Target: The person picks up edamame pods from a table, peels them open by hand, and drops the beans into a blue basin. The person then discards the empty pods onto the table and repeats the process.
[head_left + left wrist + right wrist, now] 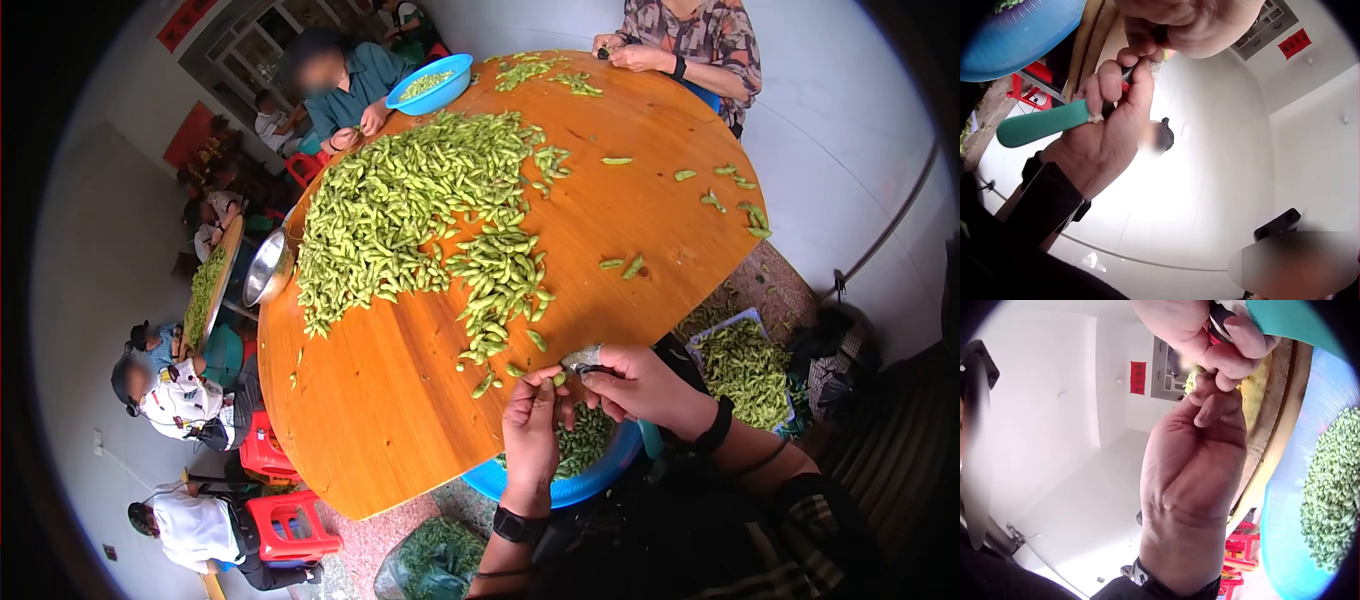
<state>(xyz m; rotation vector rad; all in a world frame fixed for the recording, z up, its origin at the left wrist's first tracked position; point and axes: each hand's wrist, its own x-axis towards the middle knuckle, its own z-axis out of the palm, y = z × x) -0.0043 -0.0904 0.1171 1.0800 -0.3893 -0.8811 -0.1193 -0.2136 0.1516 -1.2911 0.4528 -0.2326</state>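
Note:
Over the table's near edge my left hand [528, 430] pinches a green soybean pod [560, 380] at the fingertips. My right hand [645, 385] grips a tool with a teal handle [1041, 126], its fingers wrapped round the dark middle part. A metal end [582, 357] of the tool shows beside the pod in the head view; its kind is mostly hidden by the fingers. Both hands' fingertips meet at the pod. Below them stands a blue basin [590, 493] of shelled green beans [1335, 487]. A big pile of pods [420, 200] covers much of the round wooden table [380, 420].
A blue bowl [460, 72] and loose pods [617, 161] lie on the table; a metal bowl [268, 268] is at its left edge. Two people sit across. Red stools [290, 525], a plastic bag [430, 560] and a pod-filled crate [745, 370] stand on the floor.

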